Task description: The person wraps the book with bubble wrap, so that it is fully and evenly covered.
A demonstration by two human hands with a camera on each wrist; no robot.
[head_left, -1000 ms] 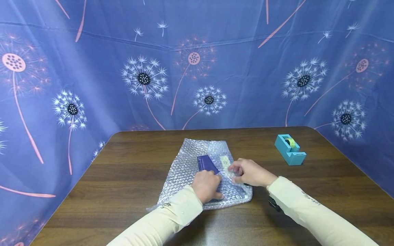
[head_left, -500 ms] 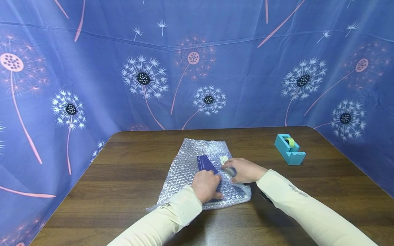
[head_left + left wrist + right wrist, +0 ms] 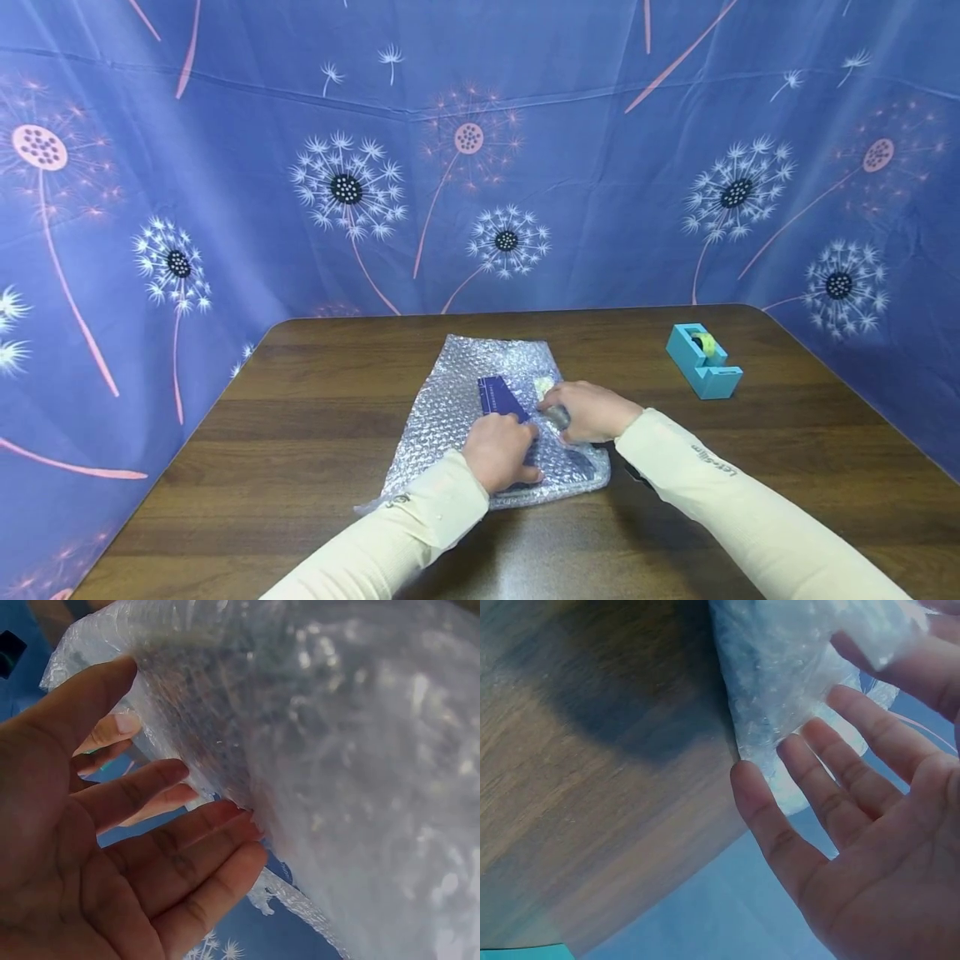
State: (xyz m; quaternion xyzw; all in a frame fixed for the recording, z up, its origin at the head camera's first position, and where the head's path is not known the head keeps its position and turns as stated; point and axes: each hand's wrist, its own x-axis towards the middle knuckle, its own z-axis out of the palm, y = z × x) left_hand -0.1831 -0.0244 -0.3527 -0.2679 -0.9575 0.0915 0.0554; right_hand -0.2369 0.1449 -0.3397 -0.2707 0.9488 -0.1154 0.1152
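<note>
A sheet of bubble wrap (image 3: 442,417) lies on the table with a dark blue flat item (image 3: 501,397) at its middle. My left hand (image 3: 498,454) rests on the near part of the wrap and partly covers the blue item; in the left wrist view its fingers (image 3: 202,892) reach loosely to the wrap. My right hand (image 3: 592,411) holds a raised bit of the wrap between thumb and fingers. In the right wrist view that bit of bubble wrap (image 3: 780,667) stands beside the fingertips. A pale yellowish patch (image 3: 543,386) shows just beyond the right hand.
A turquoise tape dispenser (image 3: 703,363) with yellow-green tape stands at the back right of the brown wooden table (image 3: 337,400). Behind the table's far edge hangs a blue curtain (image 3: 600,167) printed with dandelions.
Over the last second my right hand has moved left onto the wrap, covering more of the pale patch, and a bit of wrap has come between its fingers. My left hand stays in place.
</note>
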